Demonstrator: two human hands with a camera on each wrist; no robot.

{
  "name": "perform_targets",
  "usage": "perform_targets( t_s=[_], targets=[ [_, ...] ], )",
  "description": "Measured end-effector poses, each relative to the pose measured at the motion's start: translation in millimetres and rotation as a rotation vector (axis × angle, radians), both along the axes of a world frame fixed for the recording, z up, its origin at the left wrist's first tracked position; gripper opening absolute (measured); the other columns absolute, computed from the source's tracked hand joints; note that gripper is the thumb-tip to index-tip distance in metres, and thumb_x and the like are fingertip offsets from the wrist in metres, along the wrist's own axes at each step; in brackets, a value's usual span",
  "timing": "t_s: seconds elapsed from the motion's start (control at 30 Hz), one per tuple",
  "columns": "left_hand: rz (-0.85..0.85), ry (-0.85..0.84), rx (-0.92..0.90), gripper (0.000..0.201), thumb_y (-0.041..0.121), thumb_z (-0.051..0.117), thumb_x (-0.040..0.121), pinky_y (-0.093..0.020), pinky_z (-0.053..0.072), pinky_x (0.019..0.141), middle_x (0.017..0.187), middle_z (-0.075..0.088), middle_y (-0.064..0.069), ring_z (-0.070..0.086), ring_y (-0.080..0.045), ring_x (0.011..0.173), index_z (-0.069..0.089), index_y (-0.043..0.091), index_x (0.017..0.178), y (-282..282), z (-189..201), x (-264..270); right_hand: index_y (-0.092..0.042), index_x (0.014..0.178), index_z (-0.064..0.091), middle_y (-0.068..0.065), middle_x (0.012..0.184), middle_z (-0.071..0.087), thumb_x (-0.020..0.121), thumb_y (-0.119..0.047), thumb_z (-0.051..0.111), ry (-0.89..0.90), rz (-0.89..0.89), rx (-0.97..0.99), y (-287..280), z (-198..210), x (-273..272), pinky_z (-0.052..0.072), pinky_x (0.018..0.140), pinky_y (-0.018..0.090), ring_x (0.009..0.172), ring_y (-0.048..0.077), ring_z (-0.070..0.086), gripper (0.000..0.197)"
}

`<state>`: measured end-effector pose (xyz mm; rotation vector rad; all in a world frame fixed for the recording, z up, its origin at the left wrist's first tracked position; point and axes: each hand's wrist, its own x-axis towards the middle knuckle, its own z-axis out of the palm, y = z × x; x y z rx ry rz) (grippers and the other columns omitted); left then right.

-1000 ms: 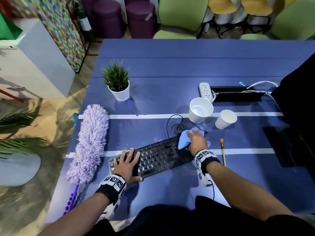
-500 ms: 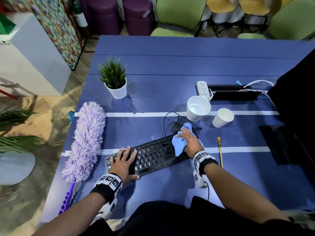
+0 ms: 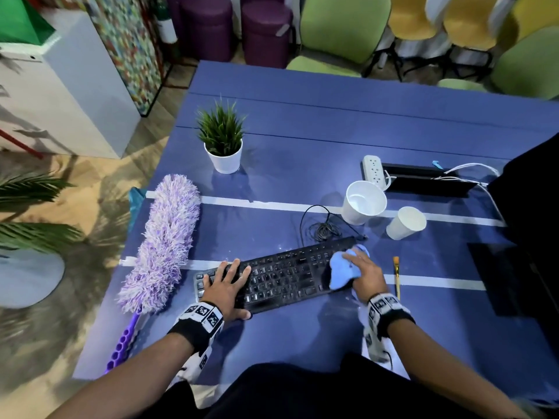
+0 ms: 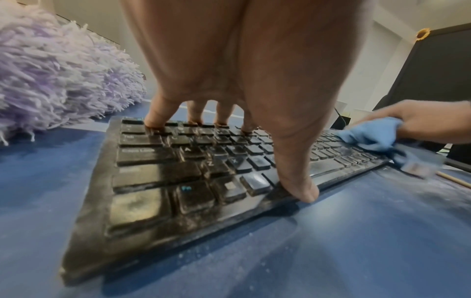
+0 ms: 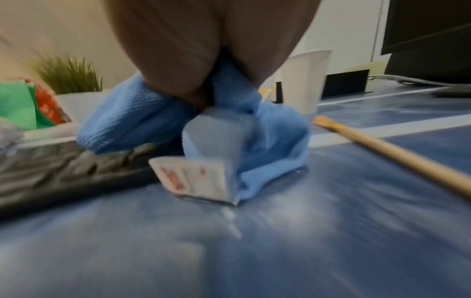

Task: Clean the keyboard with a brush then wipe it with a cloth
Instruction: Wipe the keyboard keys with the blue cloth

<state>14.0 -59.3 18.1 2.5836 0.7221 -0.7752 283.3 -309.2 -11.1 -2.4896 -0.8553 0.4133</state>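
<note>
Sliding nearward since earlier frames: right hand [image 3: 364, 275], bunching cloth [image 3: 343, 272] over keyboard [image 3: 284, 275] right end, near bench [image 3: 332, 131] front edge. Bracing keyboard with flat-spread left hand [image 3: 225, 287]. Best keeping strokes overlapping, pressing evenly, brush [image 3: 397, 275] lying unused alongside.

A fluffy purple duster [image 3: 165, 240] lies along the left edge of the blue table [image 3: 302, 140]. Farther back stands a small potted plant [image 3: 223, 140]. To the right — two white cups [image 3: 364, 202], a power strip [image 3: 376, 172], a dark monitor [image 3: 532, 207] — with green chairs [image 3: 341, 28] behind.
</note>
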Motion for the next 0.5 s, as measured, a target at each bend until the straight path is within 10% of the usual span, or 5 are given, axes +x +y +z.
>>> perform_targets(
  t_s=[0.23,0.37,0.5],
  targets=[
    [-0.005,-0.001,-0.017,0.112,0.058,0.071,0.069,-0.063,0.002,0.112,0.159,-0.017,0.006,-0.014,-0.029,0.146,-0.005,0.037,0.149,0.9,1.8,2.0,-0.022,0.108,0.061,0.005,0.103,0.068,0.076,0.000,0.052,-0.160,0.034,-0.085,-37.5,-12.3,-3.7,0.040,0.081,0.013,0.095,0.024,0.068,0.040],
    [0.007,-0.009,-0.031,0.113,0.058,0.072,0.068,-0.064,0.001,0.112,0.159,-0.017,0.006,-0.015,-0.028,0.146,-0.004,0.038,0.148,0.9,0.7,0.7,-0.008,0.123,0.062,0.018,0.128,0.057,0.075,0.011,0.054,-0.012,-0.055,-0.114,19.2,18.5,-34.0,0.045,0.095,0.041,0.116,0.037,0.056,0.051],
    [0.006,-0.032,-0.027,0.113,0.059,0.072,0.066,-0.064,0.002,0.112,0.159,-0.016,0.007,-0.015,-0.027,0.146,-0.003,0.039,0.148,1.3,-3.5,-1.5,-0.012,0.143,0.040,0.010,0.155,0.028,0.090,0.005,0.044,0.149,0.398,-0.210,47.5,14.6,-96.9,0.018,0.115,0.029,0.143,0.024,0.024,0.056]
  ],
)
